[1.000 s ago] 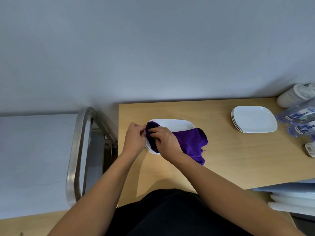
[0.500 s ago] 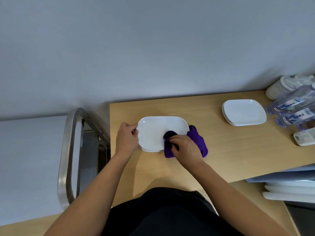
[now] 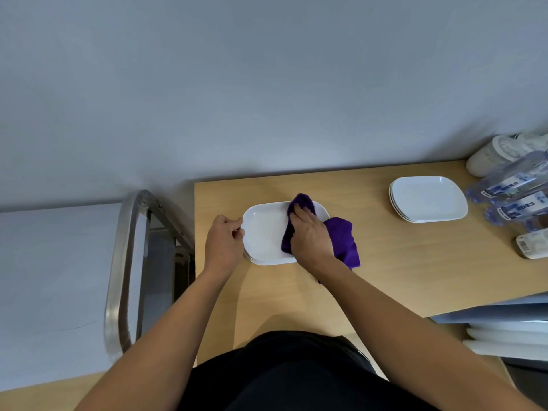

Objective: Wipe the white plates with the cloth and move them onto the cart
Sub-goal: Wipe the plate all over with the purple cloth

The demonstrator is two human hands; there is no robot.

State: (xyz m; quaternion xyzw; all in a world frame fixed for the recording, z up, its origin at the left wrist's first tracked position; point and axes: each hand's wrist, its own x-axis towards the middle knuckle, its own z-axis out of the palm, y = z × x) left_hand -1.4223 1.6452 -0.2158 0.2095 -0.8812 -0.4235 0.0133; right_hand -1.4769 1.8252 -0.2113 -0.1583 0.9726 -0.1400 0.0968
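A small stack of white rectangular plates [image 3: 265, 232] lies on the wooden table [image 3: 385, 262] in front of me. My left hand [image 3: 224, 246] pinches the left rim of the top plate. My right hand [image 3: 310, 235] lies flat on a purple cloth [image 3: 341, 241] and presses it onto the right half of that plate. Part of the cloth trails off the plate onto the table. A second stack of white plates [image 3: 428, 198] sits at the back right. The metal cart [image 3: 124, 262] stands to the left of the table, with its rounded handle showing.
Several water bottles [image 3: 516, 191] and a white roll [image 3: 498, 152] crowd the table's far right corner. A small white packet [image 3: 532, 247] lies near them. A grey wall runs behind the table. Light-coloured flat objects [image 3: 510, 333] are stacked low at the right.
My right hand has slid the cloth from the plate's near right corner up over its right half toward the far edge, fingers now flat. My left hand stays on the left rim.
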